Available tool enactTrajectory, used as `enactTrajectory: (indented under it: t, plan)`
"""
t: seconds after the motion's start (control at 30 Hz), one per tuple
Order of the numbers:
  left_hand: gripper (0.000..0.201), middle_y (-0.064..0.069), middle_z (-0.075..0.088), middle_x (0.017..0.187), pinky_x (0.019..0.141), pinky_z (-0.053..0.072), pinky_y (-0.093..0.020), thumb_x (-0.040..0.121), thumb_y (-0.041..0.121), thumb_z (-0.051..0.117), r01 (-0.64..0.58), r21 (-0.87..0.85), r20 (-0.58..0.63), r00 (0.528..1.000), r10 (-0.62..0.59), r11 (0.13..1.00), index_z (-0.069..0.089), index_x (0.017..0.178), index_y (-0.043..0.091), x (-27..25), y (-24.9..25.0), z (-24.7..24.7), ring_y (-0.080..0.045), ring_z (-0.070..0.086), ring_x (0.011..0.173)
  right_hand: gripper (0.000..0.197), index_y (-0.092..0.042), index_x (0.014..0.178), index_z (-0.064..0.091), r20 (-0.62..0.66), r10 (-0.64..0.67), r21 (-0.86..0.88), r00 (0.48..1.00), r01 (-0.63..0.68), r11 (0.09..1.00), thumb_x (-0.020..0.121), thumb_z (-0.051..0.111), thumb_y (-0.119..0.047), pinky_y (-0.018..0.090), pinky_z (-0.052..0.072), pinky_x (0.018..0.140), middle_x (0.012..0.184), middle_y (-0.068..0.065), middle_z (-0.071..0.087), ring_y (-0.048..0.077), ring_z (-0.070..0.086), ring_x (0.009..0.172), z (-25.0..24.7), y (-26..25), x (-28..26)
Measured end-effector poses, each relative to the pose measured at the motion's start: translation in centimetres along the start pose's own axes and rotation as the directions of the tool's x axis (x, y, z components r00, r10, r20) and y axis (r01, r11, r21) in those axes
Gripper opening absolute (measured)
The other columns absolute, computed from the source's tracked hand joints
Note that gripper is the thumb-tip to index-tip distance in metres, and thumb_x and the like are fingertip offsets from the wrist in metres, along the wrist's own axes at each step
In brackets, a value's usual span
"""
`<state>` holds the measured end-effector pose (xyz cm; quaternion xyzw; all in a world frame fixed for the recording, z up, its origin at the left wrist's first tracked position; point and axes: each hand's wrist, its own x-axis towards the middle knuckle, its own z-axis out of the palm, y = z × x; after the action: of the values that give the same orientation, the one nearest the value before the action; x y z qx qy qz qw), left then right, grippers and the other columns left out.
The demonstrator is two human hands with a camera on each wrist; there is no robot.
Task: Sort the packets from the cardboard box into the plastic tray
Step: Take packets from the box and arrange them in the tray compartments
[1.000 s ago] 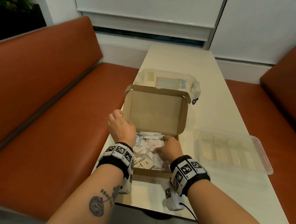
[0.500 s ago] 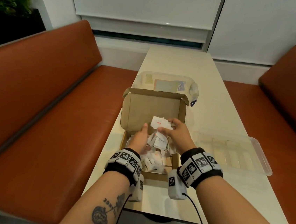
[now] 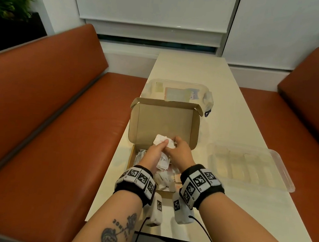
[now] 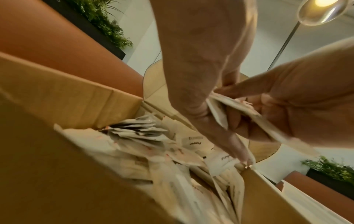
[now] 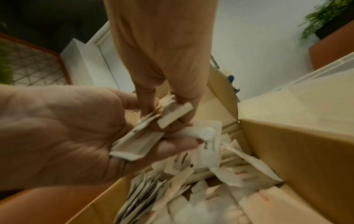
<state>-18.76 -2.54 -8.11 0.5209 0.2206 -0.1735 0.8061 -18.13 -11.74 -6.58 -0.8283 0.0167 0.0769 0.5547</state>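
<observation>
An open cardboard box (image 3: 131, 158) near the table's front edge holds several white packets (image 3: 165, 178), also seen loose in the left wrist view (image 4: 145, 151) and the right wrist view (image 5: 235, 177). Both hands meet just above the box, in front of its raised lid (image 3: 164, 123). My left hand (image 3: 161, 144) and right hand (image 3: 173, 145) together grip a small bundle of packets (image 3: 161, 139). Up close, the right hand's fingers (image 5: 182, 97) pinch the bundle (image 5: 172, 112). More packets (image 5: 136, 145) lie across the left palm. The compartmented clear plastic tray (image 3: 282, 169) sits to the right of the box.
A clear lidded plastic container (image 3: 177, 92) stands directly behind the box lid. The long pale table (image 3: 195, 69) runs away from me between two orange benches (image 3: 37, 117). Cables hang from the wrist units at the table's front edge.
Both hands rose out of the box with a bundle of packets. In the last half second the left hand came up to join the right hand on the bundle.
</observation>
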Motion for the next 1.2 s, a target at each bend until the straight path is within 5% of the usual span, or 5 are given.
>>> enactTrajectory:
  t: [0.23,0.33,0.47,0.83,1.2]
  plan:
    - [0.030,-0.010,0.065,0.099,0.069,0.051,-0.036,0.101,0.021,0.042,-0.067,0.038,-0.093,0.993,0.070,0.997,0.053,0.126,0.009,0.6,0.3,-0.2,-0.025,0.063,0.085,0.038,-0.008,0.124,0.054,0.067,0.097,0.019,0.993,-0.099,0.995,0.087,0.048,-0.003,0.011,0.039,0.041,0.078,0.001,0.060,0.010,0.053,0.060,0.7,-0.3,0.4]
    - [0.032,-0.016,0.063,0.101,0.075,0.050,-0.038,0.101,0.015,0.042,-0.085,0.008,-0.115,0.990,0.086,0.996,0.052,0.127,-0.001,0.6,0.4,-0.1,-0.029,0.061,0.085,0.050,-0.007,0.133,0.051,0.044,0.067,-0.079,0.997,-0.063,0.995,0.085,0.046,0.003,0.001,0.039,0.047,0.109,0.012,0.064,0.014,0.057,0.080,0.1,-0.3,0.6]
    - [0.033,-0.015,0.063,0.095,0.071,0.048,-0.036,0.101,0.012,0.042,-0.129,0.021,-0.168,0.977,0.130,0.991,0.050,0.128,-0.004,0.8,0.2,-0.1,-0.027,0.060,0.079,0.048,-0.008,0.127,0.055,0.010,0.023,-0.204,1.000,-0.021,0.979,0.081,0.052,0.004,0.027,0.047,0.094,0.122,0.012,0.060,0.024,0.057,0.111,-0.7,-0.1,0.9]
    - [0.033,-0.021,0.060,0.112,0.076,0.049,-0.041,0.100,0.012,0.045,-0.182,0.031,-0.181,0.966,0.184,0.983,0.050,0.129,-0.002,1.2,0.4,0.6,-0.032,0.060,0.090,0.024,-0.002,0.104,0.063,-0.003,0.080,-0.058,0.997,-0.080,0.995,0.081,0.069,-0.005,0.021,0.055,0.058,0.086,0.003,0.059,0.012,0.059,0.062,-2.8,1.3,0.4]
    - [0.032,-0.022,0.058,0.126,0.094,0.047,-0.046,0.099,0.011,0.046,-0.272,0.099,-0.140,0.949,0.284,0.957,0.051,0.129,0.000,1.1,-1.0,3.4,-0.036,0.058,0.111,0.045,-0.009,0.112,0.063,-0.038,0.041,-0.124,0.998,-0.045,0.991,0.071,0.078,-0.004,0.027,0.052,0.077,0.104,0.000,0.057,0.014,0.056,0.088,-5.4,1.7,-1.7]
